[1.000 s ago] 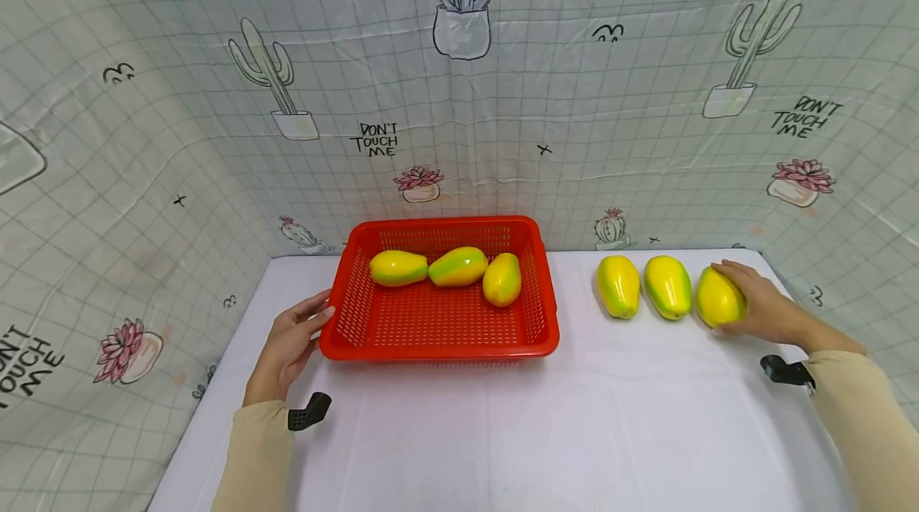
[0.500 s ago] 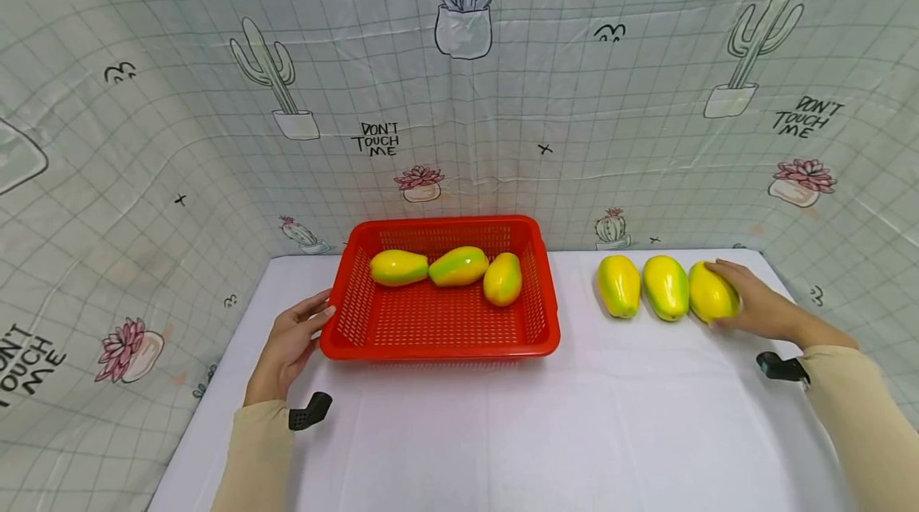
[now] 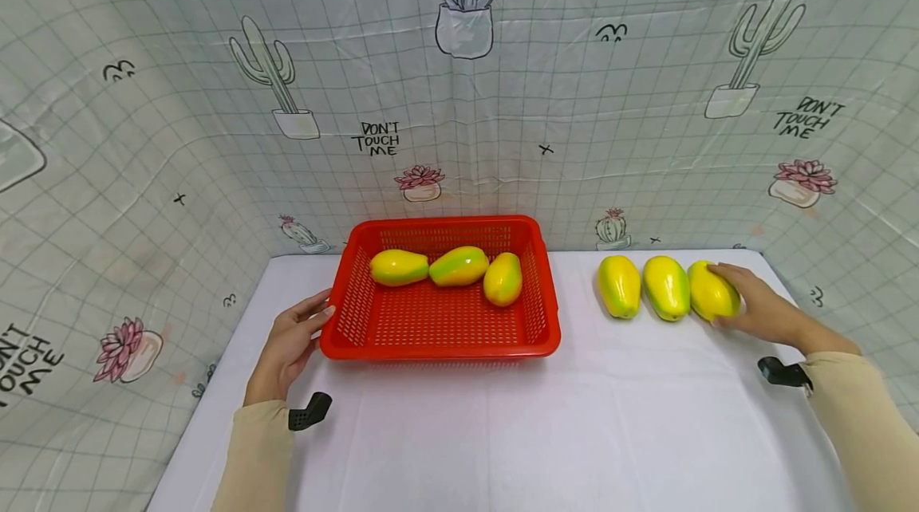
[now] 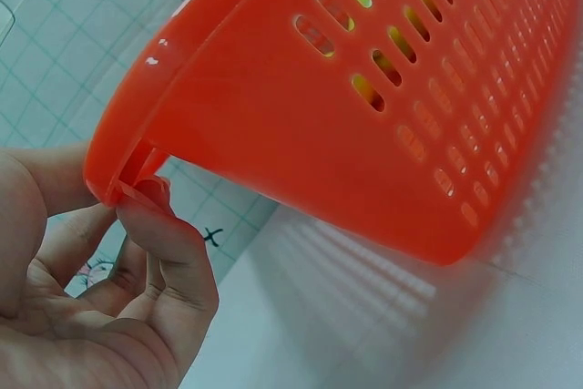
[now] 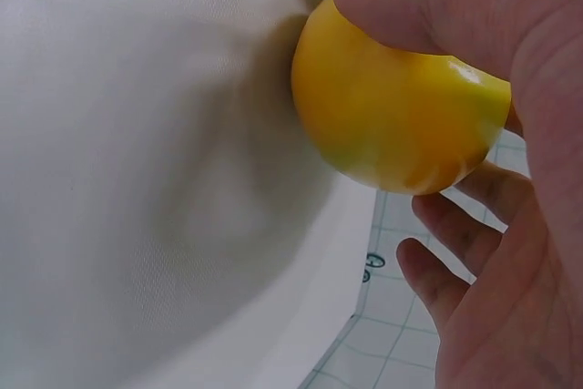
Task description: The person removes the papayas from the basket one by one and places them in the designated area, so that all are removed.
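At the right end of a row on the counter [image 3: 560,424], the right hand [image 3: 767,311] grips the outermost fruit [image 3: 711,290], thumb on its near side and fingers over the far side; the right wrist view shows two fingertips standing off the skin. Whether that fruit bears fully on the cloth, I cannot tell. The left hand [image 3: 287,344] pinches the left rim of the red basket [image 3: 439,352], where three more fruits lie along the back. A smooth, rounded fruit like this probably rolls easily, so a light, even hold with thumb and fingers opposed should serve best, letting go only once it sits steady. The middle fruit [image 3: 667,289] is touching it or nearly so, and a sideways push would likely nudge that one into the left fruit [image 3: 619,287]. A soft pinch on the rim should be enough to steady the basket. Behind the row, the counter's back edge and the hanging cloth [image 3: 502,121] leave little room; the right edge is near the hand too. Freer space lies toward the person and between row and basket.
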A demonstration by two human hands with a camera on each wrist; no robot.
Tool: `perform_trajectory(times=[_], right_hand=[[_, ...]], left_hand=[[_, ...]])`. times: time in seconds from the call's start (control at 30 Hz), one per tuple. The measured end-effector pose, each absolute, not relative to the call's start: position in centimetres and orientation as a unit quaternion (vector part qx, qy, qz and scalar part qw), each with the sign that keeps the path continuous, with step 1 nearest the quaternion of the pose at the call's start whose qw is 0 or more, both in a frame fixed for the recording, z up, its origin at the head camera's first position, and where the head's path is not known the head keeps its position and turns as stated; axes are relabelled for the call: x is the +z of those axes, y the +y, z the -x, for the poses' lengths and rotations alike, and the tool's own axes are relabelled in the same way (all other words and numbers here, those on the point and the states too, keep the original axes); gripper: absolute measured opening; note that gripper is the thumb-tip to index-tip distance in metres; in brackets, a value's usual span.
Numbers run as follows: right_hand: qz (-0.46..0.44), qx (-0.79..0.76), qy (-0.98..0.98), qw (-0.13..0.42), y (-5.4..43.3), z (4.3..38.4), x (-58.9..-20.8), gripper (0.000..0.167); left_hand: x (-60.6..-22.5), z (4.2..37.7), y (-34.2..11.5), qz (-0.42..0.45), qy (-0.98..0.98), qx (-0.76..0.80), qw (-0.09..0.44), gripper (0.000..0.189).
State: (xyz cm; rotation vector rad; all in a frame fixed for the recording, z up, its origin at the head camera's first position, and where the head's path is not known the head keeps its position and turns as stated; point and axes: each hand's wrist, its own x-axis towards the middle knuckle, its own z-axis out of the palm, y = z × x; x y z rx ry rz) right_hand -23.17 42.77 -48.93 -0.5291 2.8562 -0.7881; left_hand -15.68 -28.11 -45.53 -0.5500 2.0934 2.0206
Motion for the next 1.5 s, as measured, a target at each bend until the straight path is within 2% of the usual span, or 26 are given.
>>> perform_trajectory(times=[0.2,0.53,0.97,1.23,1.5], right_hand=[[0.188,-0.263,0.945,0.041,43.1,23.1,-49.2,0.096],[0.19,-0.258,0.947,0.03,43.1,23.2,-48.9,0.096],[0.203,-0.227,0.953,-0.001,42.4,23.2,-47.0,0.1],[0.196,-0.195,0.961,-0.011,40.6,23.1,-45.1,0.101],[0.221,-0.166,0.96,-0.047,37.2,22.7,-42.5,0.098]], left_hand=[[-45.4,15.7,-28.1,0.184,0.704,0.68,0.09,0.061],[-45.4,15.6,-28.1,0.183,0.707,0.677,0.09,0.06],[-45.3,15.7,-28.2,0.183,0.703,0.681,0.09,0.062],[-45.4,15.8,-28.1,0.185,0.705,0.679,0.089,0.06],[-45.4,15.6,-28.1,0.184,0.701,0.683,0.091,0.061]])
